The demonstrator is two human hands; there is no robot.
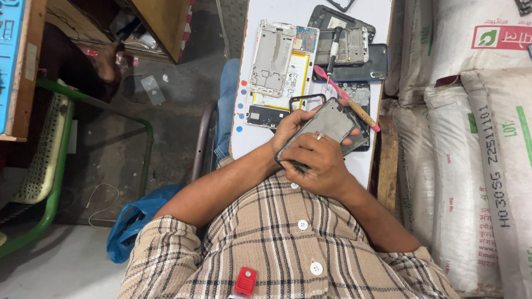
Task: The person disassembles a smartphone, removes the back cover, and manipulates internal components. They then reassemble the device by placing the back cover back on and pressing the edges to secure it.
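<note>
Nearest the lens I log my checked shirt point(288, 243), soft woven cloth in beige with dark lines and white buttons, a small red clip point(245, 281) at its hem. Woven white sacks point(471, 155), coarse and bulging, are stacked to the right of my fingers and crowd the board's edge. Left of my fingers the concrete floor point(111, 149) lies lower, with a green metal frame point(55, 182) and a crumpled blue plastic bag point(130, 221).

Beyond my fingers runs the white board point(299, 11), smooth, flat and narrow, spanning my lap. Little bare room remains on it, only a strip beside my wrists. On it lies an opened phone with a yellow battery point(288, 83) and a silver mid-frame point(271, 55) on top, then dark rear covers point(349, 50), all thin and rectangular.

My right hand point(318, 160) and left hand point(291, 124) both close around a grey phone frame point(330, 124), held tilted just above the board's near end; the fingers wrap its edges, and a ring shows on the right. A pink-handled tool point(346, 97) lies just past my fingertips, slanted, beside a black-tipped screwdriver point(332, 55).
</note>
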